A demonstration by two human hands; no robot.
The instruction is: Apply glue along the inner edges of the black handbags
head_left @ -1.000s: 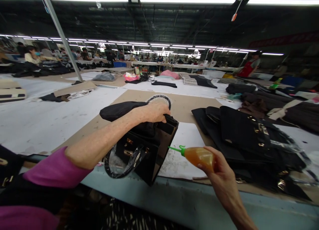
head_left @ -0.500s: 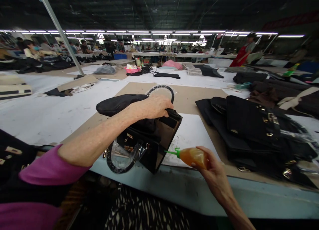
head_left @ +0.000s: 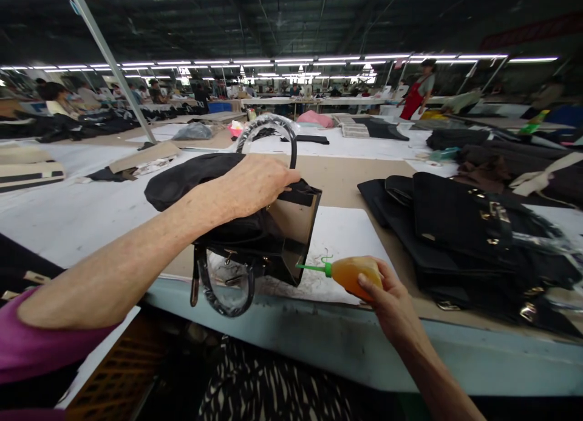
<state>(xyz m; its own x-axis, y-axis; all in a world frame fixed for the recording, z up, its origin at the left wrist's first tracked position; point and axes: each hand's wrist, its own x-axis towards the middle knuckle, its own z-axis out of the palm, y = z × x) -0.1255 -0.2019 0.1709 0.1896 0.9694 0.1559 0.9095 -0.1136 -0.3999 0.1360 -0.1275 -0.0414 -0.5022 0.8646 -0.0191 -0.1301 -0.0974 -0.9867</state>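
A black handbag lies tipped on the worktable, its handles wrapped in clear plastic. My left hand grips the bag's upper edge, its fingertips partly hidden behind the hand. The bag's open side panel, with a tan face, is turned to the right. In my right hand is a squeeze bottle of amber liquid, held on its side. The bottle's green nozzle points left, with its tip at the panel's lower edge; whether it touches, I cannot tell.
Several black bags with metal fittings are piled on the right. A white sheet lies over brown board on the table. A metal post rises at the left. A person in a red apron stands farther back.
My left hand has shifted left and tilted the bag, so its side panel faces me more and its far handle stands higher. The bottle has turned more level, its nozzle still beside the panel.
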